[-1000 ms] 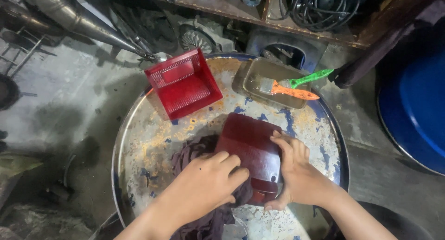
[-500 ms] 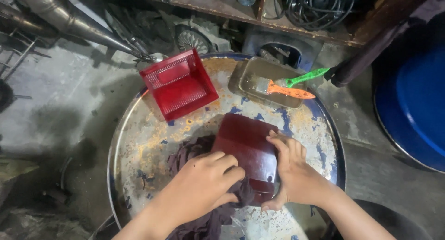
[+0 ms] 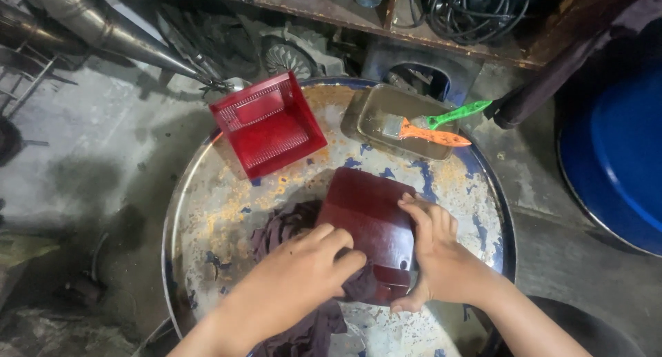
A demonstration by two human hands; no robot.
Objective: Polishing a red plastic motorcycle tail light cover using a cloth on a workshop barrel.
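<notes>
The left hand (image 3: 303, 274) is pressing a dark rag (image 3: 289, 226) onto the red panel (image 3: 369, 222), while the right hand (image 3: 438, 257) is gripping its right edge.

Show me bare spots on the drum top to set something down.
Free: the drum top left of the dark rag, below the red grille tray; also its right edge beyond the right hand. Crowded: centre, where both hands and the dark red panel sit, and the brush tray.

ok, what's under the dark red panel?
A dark cloth pokes out beneath the dark red panel, on the rusty drum lid. The left hand and right hand cover its lower part.
</notes>
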